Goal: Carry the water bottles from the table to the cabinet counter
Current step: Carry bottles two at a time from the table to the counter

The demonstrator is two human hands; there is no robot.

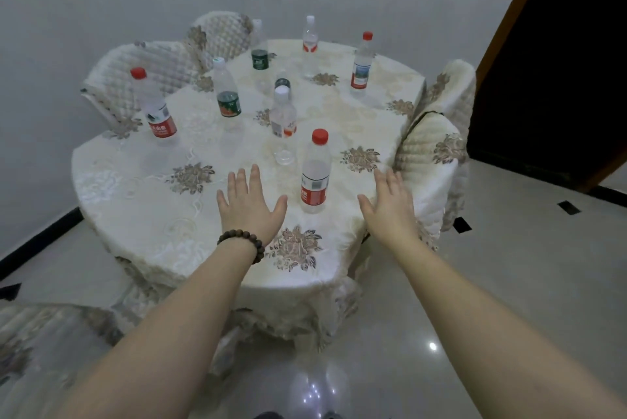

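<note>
Water bottles stand upright all over the round table, none yet carried off, so we judge the task at its very start. We count about eight. The nearest, a red-capped bottle with a red label, stands near the table's near edge, between our two hands. Just beyond it is a white-capped bottle, with a small dark-labelled one partly hidden behind it. To the left stand a green-labelled bottle and, farther left, a red-capped one. At the far side we see a dark-green-labelled bottle, a white-capped one and, far right, a red-capped one.

Our left hand, with a bead bracelet at the wrist, is spread flat and wide over the tablecloth, holding nothing. Our right hand is likewise open and bare, fingers extended, near the table's right edge. Whether either palm touches the cloth we cannot tell.

The bottles look like thin clear plastic. Whether they are full we cannot say for certain; if so, they will be moderately heavy and fairly stiff, and if not, light and easily crushed. We would wrap the fingers round the labelled middle, where the paper gives grip, not the smooth shoulder or cap. The embroidered cloth is soft, so a knock could topple a neighbour.
</note>
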